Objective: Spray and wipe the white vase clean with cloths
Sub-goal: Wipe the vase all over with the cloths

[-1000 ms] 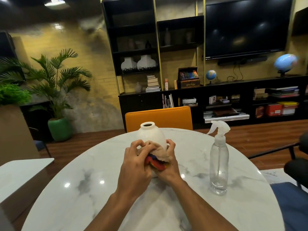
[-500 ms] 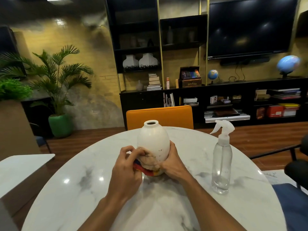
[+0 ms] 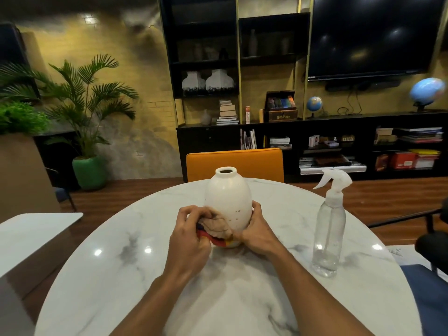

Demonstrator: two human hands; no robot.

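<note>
On the marble table (image 3: 121, 275) your left hand (image 3: 190, 241), clutching the cloth (image 3: 217, 226), slid down the white vase (image 3: 228, 195) your right hand (image 3: 258, 235) gripped, so probably just the base left.

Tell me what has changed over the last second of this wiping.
The left hand has dragged the bunched cloths down and leftward off the front of the white vase, to its lower left, baring most of the body. The right hand still cups the vase's right side. Nothing was let go. The vase stays on the marble table and the spray bottle has not moved.
</note>
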